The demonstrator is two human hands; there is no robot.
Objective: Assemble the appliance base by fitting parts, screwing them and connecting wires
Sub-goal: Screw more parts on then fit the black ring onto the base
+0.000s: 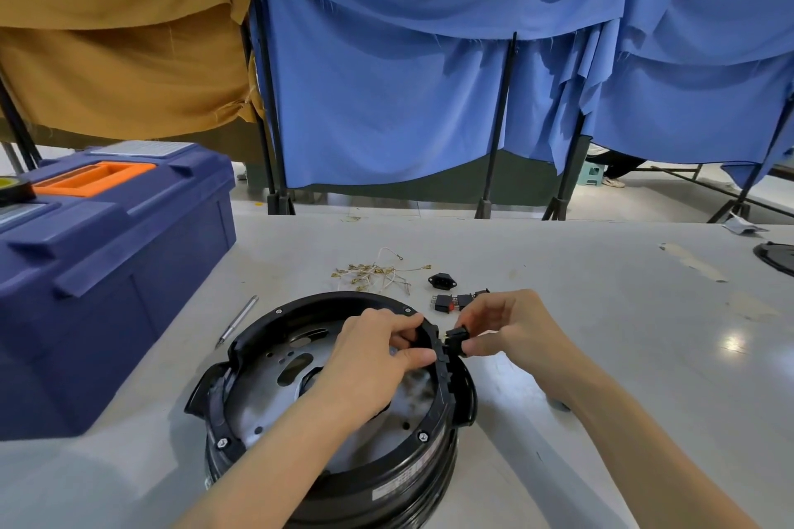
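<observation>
Clamps left grip (378, 350) over the base (386, 481) rim. Pinches a little black switch (456, 335) in right grip (511, 324), right at the rim, just beside left grip.

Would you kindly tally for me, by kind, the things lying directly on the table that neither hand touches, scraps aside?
Blue toolbox: 1
Slim metal tool: 1
Bundle of terminal wires: 1
Black power socket: 1
Rocker switches: 2, it seems
Black part cut off at the right edge: 1
Total: 7
</observation>
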